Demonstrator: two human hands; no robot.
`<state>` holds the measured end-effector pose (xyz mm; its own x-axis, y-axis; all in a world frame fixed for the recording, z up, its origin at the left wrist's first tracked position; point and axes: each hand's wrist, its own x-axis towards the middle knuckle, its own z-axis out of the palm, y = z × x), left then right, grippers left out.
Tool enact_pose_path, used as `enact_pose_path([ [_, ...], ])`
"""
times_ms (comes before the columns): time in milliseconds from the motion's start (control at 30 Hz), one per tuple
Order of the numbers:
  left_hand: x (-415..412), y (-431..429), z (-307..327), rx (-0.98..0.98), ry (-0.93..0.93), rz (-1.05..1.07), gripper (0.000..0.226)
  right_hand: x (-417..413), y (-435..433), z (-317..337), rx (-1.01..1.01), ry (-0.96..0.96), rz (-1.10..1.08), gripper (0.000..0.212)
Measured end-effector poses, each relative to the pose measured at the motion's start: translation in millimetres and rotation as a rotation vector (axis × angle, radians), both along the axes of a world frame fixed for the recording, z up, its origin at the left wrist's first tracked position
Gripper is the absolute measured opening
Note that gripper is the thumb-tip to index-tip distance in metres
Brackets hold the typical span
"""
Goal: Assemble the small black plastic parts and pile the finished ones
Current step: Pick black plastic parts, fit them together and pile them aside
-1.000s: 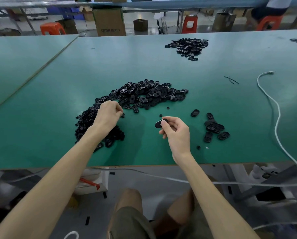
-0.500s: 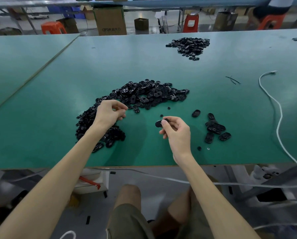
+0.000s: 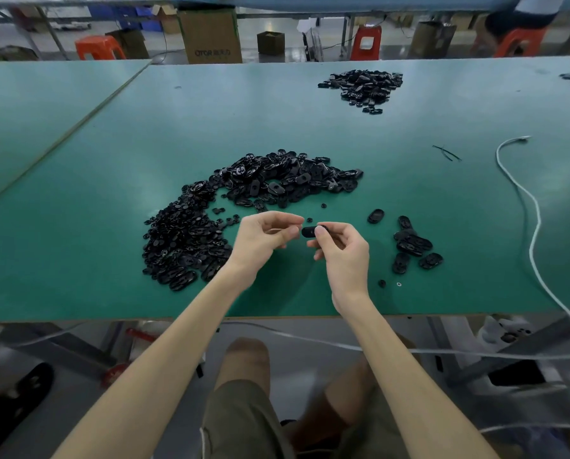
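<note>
Pinching: the right hand [image 3: 343,253] has the small black oval plastic part [image 3: 309,231] between thumb and forefinger. The part's left end pokes out past the fingertips, up above the green table top [image 3: 78,226]. The other right fingers curl loosely underneath.
Left hand: the left hand [image 3: 260,240] sits right beside it, thumb and forefinger tips drawn near each other at the part's free end, the remaining fingers curled toward the palm.
Left grip: too small to tell whether anything sits between those two fingertips, or whether they touch the part.
Loose stock: the crescent-shaped heap of loose black plastic pieces [image 3: 190,240] lies on the table, curving from left of the left fingers round to just beyond both sets of fingertips.
Right-side cluster: a small cluster of black oval plastic parts [image 3: 412,243] rests on the table to the right of the right fingers, apart from the hand.
Single: a lone black oval plastic shell [image 3: 375,216] lies between the right fingers and that cluster.
Stray: a tiny black round piece [image 3: 309,220] lies just beyond the fingertips.
Far heap: a second heap of black plastic parts [image 3: 363,84] lies well beyond the fingers.
Cable: a thin white cable [image 3: 535,226] snakes far right of the right fingers.
</note>
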<state>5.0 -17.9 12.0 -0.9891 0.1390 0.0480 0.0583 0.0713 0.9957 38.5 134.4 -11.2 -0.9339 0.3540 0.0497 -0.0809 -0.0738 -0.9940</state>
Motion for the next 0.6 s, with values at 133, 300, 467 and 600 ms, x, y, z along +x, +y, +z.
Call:
enact_pose_path([
  [133, 4.0, 0.3, -7.2, 0.062, 0.009, -0.002, 0.02, 1.2, 0.6, 0.7, -0.003, 0.006, -0.016, 0.002],
  [300, 6.5, -4.1, -12.2, 0.114, 0.042, -0.02, 0.019, 0.3, -0.4, 1.7, -0.007, -0.004, -0.009, 0.002],
  [467, 7.2, -4.0, -14.7, 0.147, 0.047, -0.015, 0.019, 0.8, -0.9, 2.0, -0.037, 0.004, -0.011, 0.003],
  [600, 6.1, -3.0, -17.4, 0.143, 0.054, 0.005, 0.018, 1.1, -0.1, 1.1, -0.063, 0.02, -0.015, 0.005],
])
